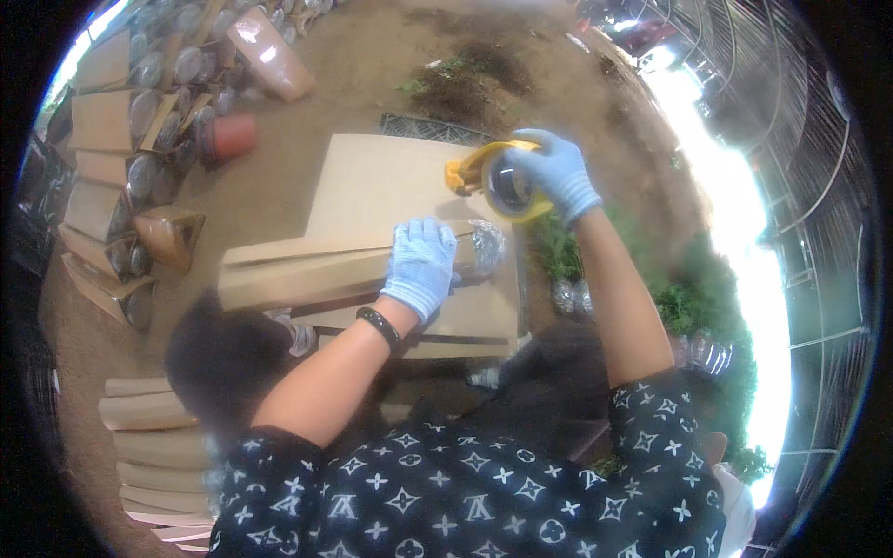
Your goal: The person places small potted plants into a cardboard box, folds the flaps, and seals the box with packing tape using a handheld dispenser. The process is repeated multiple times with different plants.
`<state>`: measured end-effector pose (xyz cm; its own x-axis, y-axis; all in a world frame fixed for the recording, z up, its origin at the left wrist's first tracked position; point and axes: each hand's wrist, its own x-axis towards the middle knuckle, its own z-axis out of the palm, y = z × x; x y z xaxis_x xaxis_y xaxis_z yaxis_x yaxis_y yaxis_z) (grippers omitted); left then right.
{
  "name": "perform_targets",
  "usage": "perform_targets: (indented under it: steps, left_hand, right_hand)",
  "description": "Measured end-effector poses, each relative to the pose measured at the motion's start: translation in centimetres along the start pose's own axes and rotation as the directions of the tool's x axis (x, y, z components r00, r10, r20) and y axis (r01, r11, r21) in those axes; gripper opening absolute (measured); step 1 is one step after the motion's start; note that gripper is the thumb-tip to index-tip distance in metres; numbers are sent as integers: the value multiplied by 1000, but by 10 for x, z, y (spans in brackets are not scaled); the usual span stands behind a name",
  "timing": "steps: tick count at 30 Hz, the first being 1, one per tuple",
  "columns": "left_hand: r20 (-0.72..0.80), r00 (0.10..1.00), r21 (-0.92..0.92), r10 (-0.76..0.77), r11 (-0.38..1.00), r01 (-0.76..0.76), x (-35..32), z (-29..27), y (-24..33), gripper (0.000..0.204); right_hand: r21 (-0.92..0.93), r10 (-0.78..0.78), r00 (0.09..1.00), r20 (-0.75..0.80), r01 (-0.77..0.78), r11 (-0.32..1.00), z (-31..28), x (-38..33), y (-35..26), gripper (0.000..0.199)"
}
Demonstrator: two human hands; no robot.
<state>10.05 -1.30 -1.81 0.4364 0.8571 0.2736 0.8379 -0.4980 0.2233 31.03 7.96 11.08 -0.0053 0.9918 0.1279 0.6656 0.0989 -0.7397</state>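
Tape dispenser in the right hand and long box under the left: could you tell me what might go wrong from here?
1. The left hand presses only one end of the long cardboard box, so the far end could shift.
2. The yellow tape dispenser in the right hand is raised above the boxes; its tape might land crooked.
3. The clear wrapped item protruding from the box end could slip out.

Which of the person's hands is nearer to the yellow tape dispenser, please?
The right. The right hand grips the yellow tape dispenser; the left hand lies flat on the long cardboard box, below the dispenser.
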Motion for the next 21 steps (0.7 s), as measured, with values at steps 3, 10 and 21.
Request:
perform_targets:
  steps: [3,10,21]
  left_hand:
    - [-44,999,-6,10,1000,-10,0,12,-2,57]
    - [-84,996,68,11,998,-5,11,31,-7,41]
    - [279,960,-178,0,983,51,40,-61,-6,48]
  right_hand:
    - [-87,2,999,-46,-6,996,23,-3,-35,51]
    - [-452,47,998,-42,-61,890,22,-116,-82,47]
    - [-419,-209,919,-335,53,907,61,-210,-6,47]
